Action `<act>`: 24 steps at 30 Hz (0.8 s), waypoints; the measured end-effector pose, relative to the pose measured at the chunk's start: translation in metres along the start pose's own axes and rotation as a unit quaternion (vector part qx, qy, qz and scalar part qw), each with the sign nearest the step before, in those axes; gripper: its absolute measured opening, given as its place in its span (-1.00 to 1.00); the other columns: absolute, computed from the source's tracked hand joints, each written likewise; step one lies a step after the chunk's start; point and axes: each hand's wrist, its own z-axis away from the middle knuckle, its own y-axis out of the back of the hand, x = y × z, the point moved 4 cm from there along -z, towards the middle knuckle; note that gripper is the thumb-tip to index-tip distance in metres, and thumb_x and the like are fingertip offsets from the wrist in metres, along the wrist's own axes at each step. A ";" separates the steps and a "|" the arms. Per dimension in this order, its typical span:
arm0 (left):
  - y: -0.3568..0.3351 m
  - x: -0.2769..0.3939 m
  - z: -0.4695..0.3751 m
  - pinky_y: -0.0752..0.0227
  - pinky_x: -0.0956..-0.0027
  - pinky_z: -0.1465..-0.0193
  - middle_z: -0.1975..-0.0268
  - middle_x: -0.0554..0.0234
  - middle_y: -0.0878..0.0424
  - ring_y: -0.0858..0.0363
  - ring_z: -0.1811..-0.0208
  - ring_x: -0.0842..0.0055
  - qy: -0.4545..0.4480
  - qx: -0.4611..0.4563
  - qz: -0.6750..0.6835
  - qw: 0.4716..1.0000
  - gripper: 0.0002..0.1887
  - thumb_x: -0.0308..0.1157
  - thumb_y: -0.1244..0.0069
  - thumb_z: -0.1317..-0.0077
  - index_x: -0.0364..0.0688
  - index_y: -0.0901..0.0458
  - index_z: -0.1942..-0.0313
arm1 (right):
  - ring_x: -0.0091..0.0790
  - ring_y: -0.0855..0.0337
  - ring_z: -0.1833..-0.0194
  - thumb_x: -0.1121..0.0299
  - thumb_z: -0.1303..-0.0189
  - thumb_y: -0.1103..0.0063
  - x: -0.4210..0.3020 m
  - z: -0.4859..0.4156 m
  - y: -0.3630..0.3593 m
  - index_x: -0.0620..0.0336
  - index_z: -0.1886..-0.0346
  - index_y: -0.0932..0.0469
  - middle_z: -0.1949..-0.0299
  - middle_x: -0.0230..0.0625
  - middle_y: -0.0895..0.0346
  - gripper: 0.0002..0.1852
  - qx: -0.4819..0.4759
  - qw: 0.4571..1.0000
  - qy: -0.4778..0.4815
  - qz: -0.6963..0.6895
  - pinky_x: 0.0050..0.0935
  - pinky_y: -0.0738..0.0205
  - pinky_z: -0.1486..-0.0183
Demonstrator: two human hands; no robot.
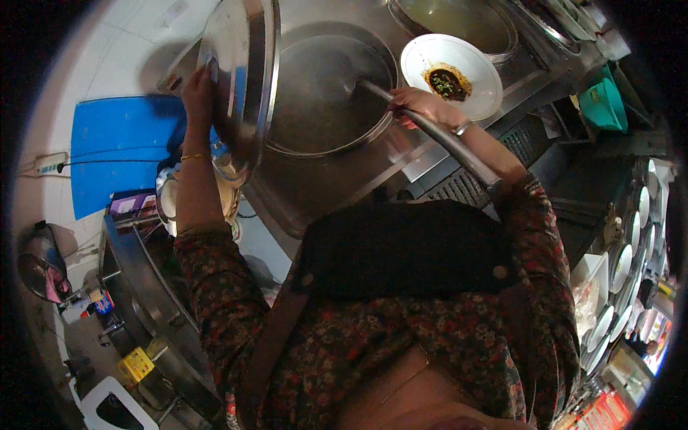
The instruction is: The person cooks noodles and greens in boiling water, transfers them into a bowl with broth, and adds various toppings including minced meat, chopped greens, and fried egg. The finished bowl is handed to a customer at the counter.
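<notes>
A large round metal lid (255,80) stands tilted up at the left of a big steaming pot (328,102), and my left hand (200,99) grips it by its handle. In my right hand (424,107) is the long metal handle of a ladle (457,148); its far end reaches over the pot, where steam blurs it. Close beyond my right hand, a white bowl (481,70) rests on the metal stove top with dark sauce (447,85) and chopped green bits in it.
Another round pot (457,21) of cloudy liquid is set in the stove beyond the bowl. A teal plastic container (603,105) is at the right, above stacked white dishes (621,269). Bowls (228,199) stand below my left forearm, near a blue panel (123,150) on the wall.
</notes>
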 end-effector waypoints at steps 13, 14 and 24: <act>-0.016 0.018 0.006 -0.41 0.41 0.15 0.21 -0.05 -0.63 -0.58 0.23 0.42 0.057 0.004 -0.015 0.998 -0.64 -0.26 0.08 -0.27 -0.32 -0.55 0.04 | -0.62 -0.26 0.76 0.50 -0.18 0.06 -0.117 0.132 -0.029 0.21 -0.19 -0.21 0.52 -0.27 -0.37 -0.54 0.292 0.730 -0.124 -0.605 -0.66 -0.18 0.68; -0.023 0.019 0.006 -0.41 0.41 0.15 0.21 -0.05 -0.63 -0.58 0.24 0.42 0.025 0.005 -0.001 1.000 -0.64 -0.26 0.08 -0.27 -0.32 -0.54 0.03 | -0.63 -0.24 0.76 0.51 -0.17 0.06 -0.128 0.143 -0.029 0.19 -0.23 -0.17 0.51 -0.27 -0.35 -0.49 0.300 0.744 -0.106 -0.587 -0.67 -0.18 0.69; -0.168 0.006 0.020 -0.34 0.22 -0.05 0.09 -0.09 -0.56 -0.51 0.03 0.11 0.000 -0.146 -0.153 0.977 -0.64 -0.24 0.12 -0.24 -0.30 -0.55 0.08 | -0.55 -0.15 0.86 0.62 -0.06 0.06 -0.183 0.239 -0.032 0.26 -0.30 -0.07 0.61 -0.25 -0.21 -0.34 0.482 0.695 -0.001 -0.533 -0.67 -0.18 0.84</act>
